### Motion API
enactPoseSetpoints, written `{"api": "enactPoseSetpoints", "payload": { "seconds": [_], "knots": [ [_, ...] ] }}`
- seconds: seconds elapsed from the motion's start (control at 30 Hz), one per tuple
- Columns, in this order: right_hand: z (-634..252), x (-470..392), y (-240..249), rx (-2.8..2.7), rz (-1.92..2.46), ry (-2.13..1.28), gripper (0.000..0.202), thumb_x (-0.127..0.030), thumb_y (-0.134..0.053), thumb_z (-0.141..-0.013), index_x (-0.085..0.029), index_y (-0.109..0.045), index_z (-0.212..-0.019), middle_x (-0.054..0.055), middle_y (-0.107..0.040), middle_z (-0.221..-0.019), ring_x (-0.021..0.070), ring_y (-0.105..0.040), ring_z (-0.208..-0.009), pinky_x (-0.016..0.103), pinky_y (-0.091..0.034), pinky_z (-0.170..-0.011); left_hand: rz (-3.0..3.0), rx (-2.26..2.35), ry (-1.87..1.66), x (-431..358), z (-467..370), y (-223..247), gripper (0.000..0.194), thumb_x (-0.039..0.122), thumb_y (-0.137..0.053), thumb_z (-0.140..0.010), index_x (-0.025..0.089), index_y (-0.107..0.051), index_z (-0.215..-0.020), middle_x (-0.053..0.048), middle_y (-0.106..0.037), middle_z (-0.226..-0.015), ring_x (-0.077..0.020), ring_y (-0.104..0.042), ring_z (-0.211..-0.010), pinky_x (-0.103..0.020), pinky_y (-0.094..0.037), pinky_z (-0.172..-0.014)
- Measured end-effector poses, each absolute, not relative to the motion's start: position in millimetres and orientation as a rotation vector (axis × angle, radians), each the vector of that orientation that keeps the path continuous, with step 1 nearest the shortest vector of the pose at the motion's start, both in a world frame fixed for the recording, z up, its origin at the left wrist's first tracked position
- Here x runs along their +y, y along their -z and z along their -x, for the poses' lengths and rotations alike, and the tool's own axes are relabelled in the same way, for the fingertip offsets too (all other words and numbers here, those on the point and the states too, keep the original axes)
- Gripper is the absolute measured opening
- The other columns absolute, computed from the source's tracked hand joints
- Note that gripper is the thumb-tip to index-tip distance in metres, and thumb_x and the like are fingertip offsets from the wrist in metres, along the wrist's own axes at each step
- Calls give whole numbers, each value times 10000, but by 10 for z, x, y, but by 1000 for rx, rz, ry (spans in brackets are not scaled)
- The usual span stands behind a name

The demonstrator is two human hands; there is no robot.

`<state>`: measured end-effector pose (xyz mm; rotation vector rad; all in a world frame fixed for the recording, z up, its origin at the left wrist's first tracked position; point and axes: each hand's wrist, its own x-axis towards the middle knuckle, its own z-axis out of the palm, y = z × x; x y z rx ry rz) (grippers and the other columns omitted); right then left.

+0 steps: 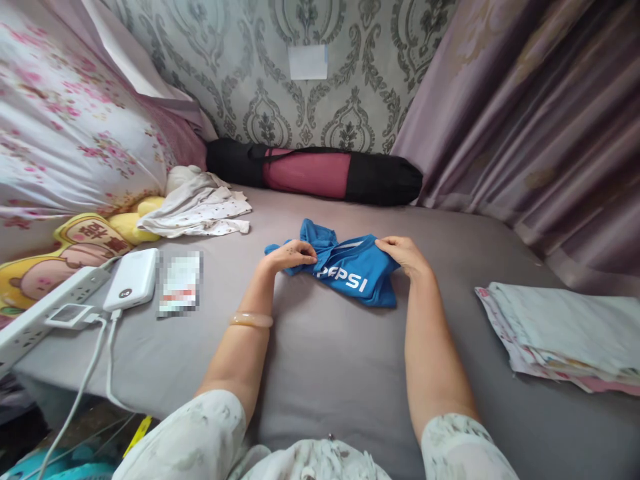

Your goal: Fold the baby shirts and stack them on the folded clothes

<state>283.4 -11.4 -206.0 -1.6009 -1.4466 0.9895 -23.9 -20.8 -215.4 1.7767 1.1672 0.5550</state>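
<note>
A blue T-shirt (383,270) with white "PEPSI" lettering lies bunched on the grey bed sheet (330,373). My left hand (295,255) pinches the shirt near the left of its neckline, fingers closed on the cloth. On the other side, my right hand (403,252) grips the shirt's upper right edge between thumb and fingers. Part of the fabric is crumpled beyond my left hand, and the first letter is partly covered by a fold.
Folded cloths (565,327) are stacked at the right. A black and pink long bag (305,172) lies along the wall. At the left are a rumpled spotted garment (200,203), a yellow plush (80,257), a white power bank (133,280) with cables, and a power strip (45,317).
</note>
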Motion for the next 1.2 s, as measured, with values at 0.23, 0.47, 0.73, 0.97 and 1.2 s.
{"api": "enactPoseSetpoints", "payload": {
  "seconds": [0.23,0.47,0.73,0.97,1.2],
  "knots": [
    [-2820,-334,1822,-1573,1507,-1047,280,-437,-683,-637,-182,-692,-753,-1,-690,-679,146,-601,-643,244,-454,-596,-1555,1363,-902,-309,380,1900,355,491,-693,-649,161,-652,-772,15,-564,-638,-114,-465,-602,-221,-311,-541],
    [-2699,-579,1503,-1633,1274,-956,360,-488,-683,-671,-179,-699,-854,32,-724,-820,175,-644,-740,286,-505,-688,-1716,1335,-1241,-455,402,1543,200,371,-562,-801,171,-556,-788,38,-483,-668,-101,-426,-615,-217,-319,-554],
    [-2761,-910,954,-1698,1164,-812,398,-527,-695,-735,-214,-726,-980,39,-740,-888,211,-677,-797,316,-540,-702,-2103,1253,-1362,-713,475,937,145,309,-582,-825,166,-604,-812,22,-546,-688,-103,-471,-640,-221,-379,-597],
    [-2978,-1279,271,-1746,1177,-915,371,-493,-761,-725,-241,-737,-996,28,-749,-886,220,-700,-811,326,-579,-707,-2050,1040,-1089,-984,653,409,200,295,-744,-715,164,-714,-862,-11,-654,-759,-132,-604,-715,-249,-485,-647],
    [-3090,-1605,-476,-1937,1255,-895,280,-320,-721,-788,-211,-727,-1047,-4,-745,-961,158,-701,-872,300,-565,-802,-1996,1124,-1327,-1148,674,-61,150,248,-711,-770,160,-712,-892,2,-626,-719,-119,-618,-723,-280,-500,-706]
  ]
}}
